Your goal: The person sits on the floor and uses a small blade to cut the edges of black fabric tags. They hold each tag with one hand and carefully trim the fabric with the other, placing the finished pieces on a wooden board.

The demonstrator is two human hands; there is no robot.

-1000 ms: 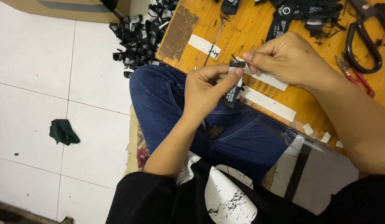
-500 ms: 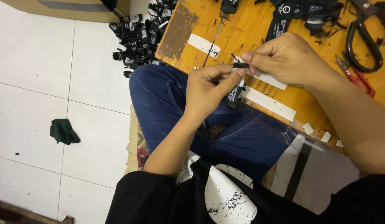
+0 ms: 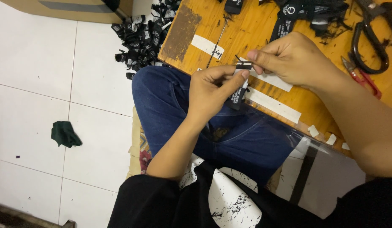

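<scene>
Black label against my blue jeans and an orange-yellow board

My hands pinch a black label (image 3: 239, 90) with white print; white strips (image 3: 273, 105) lie on the board (image 3: 246, 33), black-handled scissors (image 3: 369, 46), dark green cloth (image 3: 65, 134) on white tiles (image 3: 35, 63).

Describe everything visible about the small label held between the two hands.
The label is a narrow strip of black woven fabric with small pale print, its top end folded over. It hangs roughly upright above the lap, at the edge of the wooden board. The left hand pinches it from below; the right hand grips the folded top.
</scene>
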